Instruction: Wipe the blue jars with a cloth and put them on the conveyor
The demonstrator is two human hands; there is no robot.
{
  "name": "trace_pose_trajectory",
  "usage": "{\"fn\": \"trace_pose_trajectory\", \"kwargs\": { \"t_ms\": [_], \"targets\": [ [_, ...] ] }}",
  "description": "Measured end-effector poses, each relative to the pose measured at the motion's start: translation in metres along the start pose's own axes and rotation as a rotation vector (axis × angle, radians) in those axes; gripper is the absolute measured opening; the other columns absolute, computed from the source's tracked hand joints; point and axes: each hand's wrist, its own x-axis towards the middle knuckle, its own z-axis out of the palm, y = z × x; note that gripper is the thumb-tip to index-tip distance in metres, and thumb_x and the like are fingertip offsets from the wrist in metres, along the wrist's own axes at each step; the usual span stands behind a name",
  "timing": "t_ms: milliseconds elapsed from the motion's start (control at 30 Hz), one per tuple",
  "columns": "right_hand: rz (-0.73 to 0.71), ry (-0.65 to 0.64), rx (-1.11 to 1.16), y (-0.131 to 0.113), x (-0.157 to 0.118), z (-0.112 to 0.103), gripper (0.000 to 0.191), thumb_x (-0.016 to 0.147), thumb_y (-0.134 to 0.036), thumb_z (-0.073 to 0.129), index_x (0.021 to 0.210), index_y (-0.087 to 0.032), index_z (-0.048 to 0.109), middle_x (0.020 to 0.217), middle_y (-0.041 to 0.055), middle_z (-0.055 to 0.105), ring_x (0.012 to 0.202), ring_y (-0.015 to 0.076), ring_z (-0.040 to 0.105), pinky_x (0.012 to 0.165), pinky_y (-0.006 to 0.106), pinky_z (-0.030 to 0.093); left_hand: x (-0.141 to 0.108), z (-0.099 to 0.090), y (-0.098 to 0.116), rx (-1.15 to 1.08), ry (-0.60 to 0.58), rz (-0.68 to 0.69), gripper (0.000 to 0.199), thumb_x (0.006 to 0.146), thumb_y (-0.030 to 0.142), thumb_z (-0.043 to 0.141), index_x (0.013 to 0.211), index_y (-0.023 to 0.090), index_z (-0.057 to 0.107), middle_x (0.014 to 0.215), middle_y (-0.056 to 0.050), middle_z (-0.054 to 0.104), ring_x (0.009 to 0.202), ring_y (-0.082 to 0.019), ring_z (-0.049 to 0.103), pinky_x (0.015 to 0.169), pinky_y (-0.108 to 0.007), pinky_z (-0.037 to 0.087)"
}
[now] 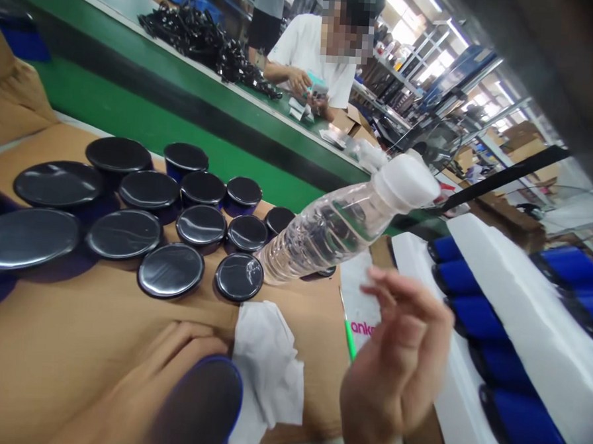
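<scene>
Left hand clamped on blue cup — right hand loosely open beside tilted water bottle (capped).

Bare hands; no sleeves

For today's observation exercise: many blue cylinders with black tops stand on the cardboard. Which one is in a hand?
The blurred cylinder at the bottom edge, gripped by the left hand; the other cylinders stand untouched in rows.
</scene>
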Motion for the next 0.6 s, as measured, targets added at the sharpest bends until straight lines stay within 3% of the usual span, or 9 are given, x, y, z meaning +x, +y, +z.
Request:
{"fn": "trace_pose_trajectory", "kwargs": {
  "t_ms": [67,133,167,233,400,500,600],
  "targets": [
    [0.002,-0.267,-0.136,-0.001,-0.025,-0.009,0.018,0.107,-0.025,0.052,0.112,-0.025,0.069,0.101,-0.0004,0.072,0.1,0.0097,0.071,0.087,0.018,0.056,0.0,-0.002,-0.006,0.049,-0.055,0.047,0.065,0.077,0.041,0.074,0.133,0.036,0.043,0.119,0.001,0.073,0.107,-0.023,0.076,0.085,-0.032,0.069],
    [-0.053,-0.504,-0.216,0.004,-0.049,-0.013,0.017,0.101,-0.02,0.061,0.114,-0.022,0.073,0.105,0.003,0.077,0.099,0.0138,0.074,0.085,0.023,0.062,0.0,-0.006,-0.007,0.058,-0.122,0.072,0.07,0.076,0.038,0.081,0.135,0.034,0.043,0.121,0.001,0.074,0.109,-0.021,0.076,0.089,-0.029,0.069],
    [-0.078,-0.542,-0.219,0.009,-0.059,-0.014,0.019,0.099,-0.019,0.065,0.115,-0.02,0.075,0.109,0.0056,0.078,0.101,0.0167,0.075,0.085,0.027,0.063,0.001,-0.008,-0.006,0.054,-0.156,0.069,0.072,0.077,0.035,0.081,0.137,0.034,0.042,0.123,0.001,0.074,0.112,-0.02,0.076,0.091,-0.028,0.068],
    [-0.075,-0.499,-0.217,0.017,-0.072,-0.016,0.02,0.097,-0.014,0.067,0.114,-0.019,0.077,0.112,0.0081,0.078,0.104,0.0182,0.075,0.087,0.031,0.063,0.003,-0.014,0.0,0.021,-0.19,0.07,0.074,0.078,0.028,0.078,0.141,0.035,0.039,0.13,0.002,0.073,0.118,-0.019,0.074,0.094,-0.024,0.067],
    [-0.043,-0.311,-0.336,0.019,-0.077,-0.04,0.015,0.095,-0.011,0.073,0.109,-0.015,0.077,0.117,0.0084,0.074,0.111,0.0122,0.068,0.103,0.022,0.051,0.003,-0.024,0.021,-0.011,-0.207,0.054,0.075,0.079,0.019,0.071,0.147,0.036,0.044,0.139,0.001,0.072,0.123,-0.023,0.073,0.094,-0.026,0.066],
    [-0.066,-0.224,-0.41,0.003,-0.08,-0.045,0.01,0.091,-0.012,0.076,0.096,-0.018,0.072,0.1,0.0028,0.07,0.096,0.0106,0.067,0.095,0.021,0.051,-0.001,-0.023,0.025,0.024,-0.183,0.006,0.068,0.082,0.019,0.065,0.146,0.036,0.048,0.14,0.0,0.072,0.124,-0.025,0.073,0.084,-0.027,0.068],
    [0.113,-0.178,-0.321,-0.023,-0.095,-0.032,0.011,0.09,-0.016,0.073,0.089,-0.024,0.065,0.089,-0.0019,0.07,0.085,0.0115,0.066,0.081,0.025,0.051,-0.002,-0.021,0.023,0.015,-0.21,0.038,0.067,0.083,0.026,0.069,0.146,0.036,0.045,0.139,0.0,0.072,0.122,-0.025,0.073,0.086,-0.028,0.068]
  ]
}}
